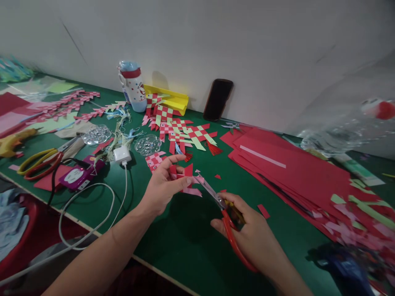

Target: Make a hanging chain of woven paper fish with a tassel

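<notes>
Pinched between the thumb and fingers of my left hand [163, 183] is a small woven paper fish [187, 170] of red and pink strips, partly covered by the fingers. My right hand [249, 230] is closed around the handles of a pair of scissors [228, 224], one red and one yellow. Their blades meet a pink strip end of the fish. Just behind my left hand lies another red and pink woven fish [153, 161]. A few small paper scraps [217, 176] are scattered on the green table near the blades.
More woven pieces [175, 129] lie by a yellow tray [179, 100], a bottle [134, 86] and a leaning phone [218, 99]. Red paper sheets [296, 160] cover the right. Left are scissors [40, 164], a glue gun [15, 142], a purple box [78, 174] and a white cable [63, 222].
</notes>
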Demonstrator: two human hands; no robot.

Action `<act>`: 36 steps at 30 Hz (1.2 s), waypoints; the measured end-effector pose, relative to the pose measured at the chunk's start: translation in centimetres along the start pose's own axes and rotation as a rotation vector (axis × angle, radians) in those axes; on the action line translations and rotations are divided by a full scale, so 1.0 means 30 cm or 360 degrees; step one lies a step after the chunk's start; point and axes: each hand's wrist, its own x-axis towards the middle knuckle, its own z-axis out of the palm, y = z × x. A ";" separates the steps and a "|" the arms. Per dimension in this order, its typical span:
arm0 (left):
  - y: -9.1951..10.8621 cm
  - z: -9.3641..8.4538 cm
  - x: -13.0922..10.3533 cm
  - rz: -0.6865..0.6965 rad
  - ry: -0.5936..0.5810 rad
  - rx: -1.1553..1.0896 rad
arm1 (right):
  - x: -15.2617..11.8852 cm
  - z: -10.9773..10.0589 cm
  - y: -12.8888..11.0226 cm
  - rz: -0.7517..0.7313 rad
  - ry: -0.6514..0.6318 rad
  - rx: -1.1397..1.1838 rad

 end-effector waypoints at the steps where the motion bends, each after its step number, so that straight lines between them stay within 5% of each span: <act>1: -0.001 0.000 0.000 0.0005 0.0003 0.0001 | 0.000 0.001 -0.001 -0.0003 -0.0001 0.0003; 36: 0.002 0.003 0.002 0.0018 0.0028 -0.0075 | 0.007 0.007 0.002 0.0018 -0.0031 0.0104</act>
